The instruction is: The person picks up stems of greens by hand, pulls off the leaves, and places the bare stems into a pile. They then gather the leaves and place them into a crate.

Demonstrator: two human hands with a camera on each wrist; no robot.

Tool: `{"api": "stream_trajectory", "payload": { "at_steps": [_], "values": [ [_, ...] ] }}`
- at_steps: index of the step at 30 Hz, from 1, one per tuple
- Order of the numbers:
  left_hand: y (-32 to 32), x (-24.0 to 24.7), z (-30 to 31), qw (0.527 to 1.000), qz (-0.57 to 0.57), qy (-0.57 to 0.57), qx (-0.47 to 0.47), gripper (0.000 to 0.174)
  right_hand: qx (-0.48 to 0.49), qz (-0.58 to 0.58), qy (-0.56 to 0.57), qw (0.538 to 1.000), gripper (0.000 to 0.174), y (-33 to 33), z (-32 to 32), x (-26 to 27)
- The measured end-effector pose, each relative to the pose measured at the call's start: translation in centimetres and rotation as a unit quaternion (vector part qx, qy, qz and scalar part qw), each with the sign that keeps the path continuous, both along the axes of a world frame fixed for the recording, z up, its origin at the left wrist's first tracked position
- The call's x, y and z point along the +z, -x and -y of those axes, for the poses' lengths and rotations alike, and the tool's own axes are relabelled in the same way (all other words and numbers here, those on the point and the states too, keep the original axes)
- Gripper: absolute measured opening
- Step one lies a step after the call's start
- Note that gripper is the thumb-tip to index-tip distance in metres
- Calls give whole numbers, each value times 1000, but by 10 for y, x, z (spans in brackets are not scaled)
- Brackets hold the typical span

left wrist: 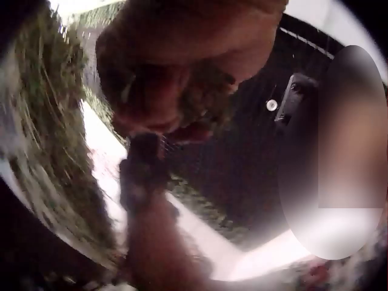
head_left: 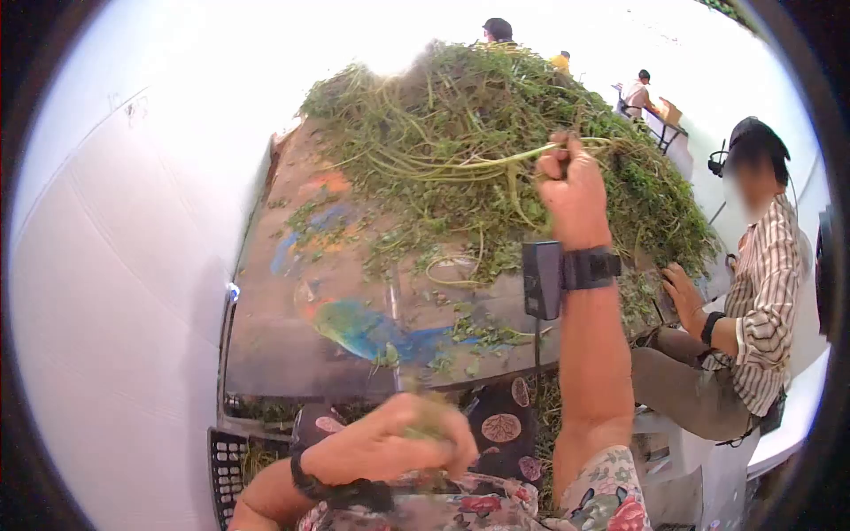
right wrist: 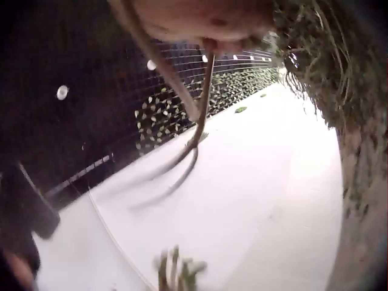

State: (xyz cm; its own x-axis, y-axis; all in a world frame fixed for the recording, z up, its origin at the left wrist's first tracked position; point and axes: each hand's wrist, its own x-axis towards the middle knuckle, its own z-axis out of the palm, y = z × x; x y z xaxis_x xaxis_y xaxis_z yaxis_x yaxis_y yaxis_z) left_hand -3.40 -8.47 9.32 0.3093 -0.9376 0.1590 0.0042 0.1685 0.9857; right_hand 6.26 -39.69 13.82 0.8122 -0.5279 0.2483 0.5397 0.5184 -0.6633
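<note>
A large heap of leafy green stems (head_left: 460,111) covers the far part of the table. Over its near right side, my right hand (head_left: 575,190) pinches long pale stems (head_left: 496,163) that trail left across the heap. Below that hand in the right wrist view, forked stems (right wrist: 197,133) hang down. Close to my body at the table's front edge, my left hand (head_left: 398,438) curls round a small bunch of greens (head_left: 429,416), blurred in the head view. The left wrist view shows this bunch (left wrist: 209,97) dark and partly hidden by the fingers.
Loose leaves and stem bits lie on the brown, paint-stained table (head_left: 274,354). A black plastic crate (head_left: 228,465) stands below at the left. On the right sits a person in a striped shirt (head_left: 768,283), one hand at the table edge. Other people are beyond the heap.
</note>
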Motion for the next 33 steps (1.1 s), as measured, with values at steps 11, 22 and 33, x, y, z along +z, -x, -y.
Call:
{"api": "stream_trajectory", "payload": {
  "at_steps": [11,22,33],
  "values": [
    [-42,-13,26,912,-313,73,256,24,-11,-48,89,995,8,57,-94,8],
    [-41,-15,28,888,-214,87,396,14,12,-95,69,993,10,68,-111,1],
    [-51,-41,23,875,-162,92,447,9,44,-40,79,995,20,81,-119,-9]
  ]
}}
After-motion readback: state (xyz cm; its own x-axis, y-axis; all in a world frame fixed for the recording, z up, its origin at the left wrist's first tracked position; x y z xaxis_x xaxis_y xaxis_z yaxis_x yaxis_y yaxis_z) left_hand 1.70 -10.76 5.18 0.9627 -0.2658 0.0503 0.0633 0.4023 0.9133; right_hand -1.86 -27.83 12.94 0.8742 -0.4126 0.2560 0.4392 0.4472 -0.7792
